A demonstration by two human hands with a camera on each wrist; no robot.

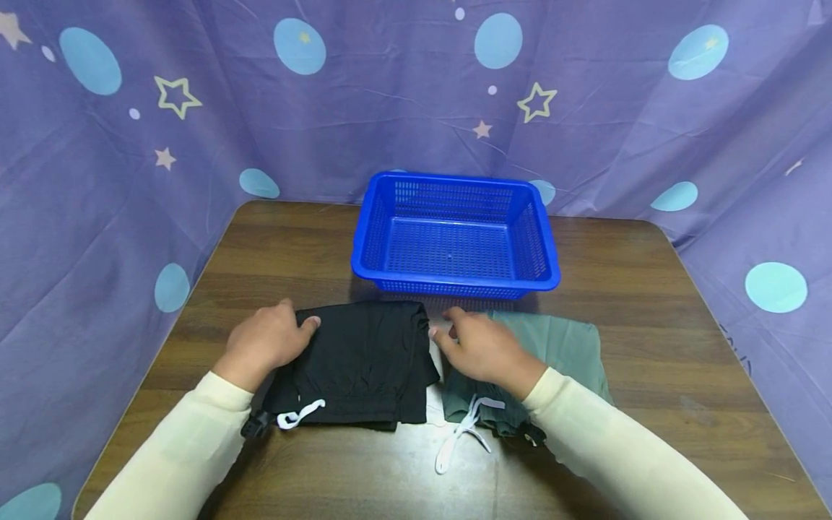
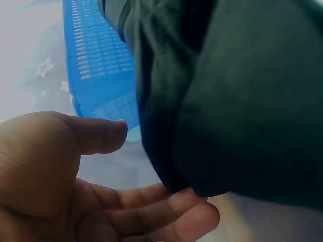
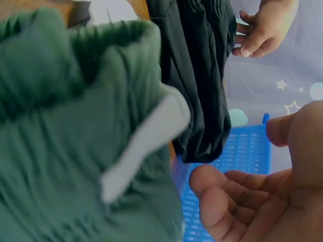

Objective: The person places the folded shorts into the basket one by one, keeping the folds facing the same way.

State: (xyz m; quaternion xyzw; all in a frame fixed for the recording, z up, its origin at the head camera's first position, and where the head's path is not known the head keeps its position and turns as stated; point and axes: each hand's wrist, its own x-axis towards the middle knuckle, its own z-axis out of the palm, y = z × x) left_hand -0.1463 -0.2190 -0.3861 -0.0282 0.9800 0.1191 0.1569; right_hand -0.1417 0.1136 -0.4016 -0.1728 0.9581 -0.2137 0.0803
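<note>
Folded black shorts (image 1: 364, 354) with a white drawstring (image 1: 300, 414) lie flat on the near side of the table. At their left edge is my left hand (image 1: 268, 338), thumb apart from the fingers; in the left wrist view its fingertips (image 2: 197, 222) touch the lower edge of the dark cloth. Folded green shorts (image 1: 562, 347), gathered at the waist, lie to the right, their white drawstring (image 1: 464, 433) trailing onto the table. Over their left part reaches my right hand (image 1: 487, 348), fingers relaxed and holding nothing, near the black shorts' right edge. My right forearm partly hides the green shorts.
A blue plastic basket (image 1: 455, 285) with slotted walls stands behind both garments, with nothing inside. The wooden table (image 1: 292, 253) has rounded far corners. A purple curtain (image 1: 403, 108) with stars and blue ovals hangs behind and along the sides.
</note>
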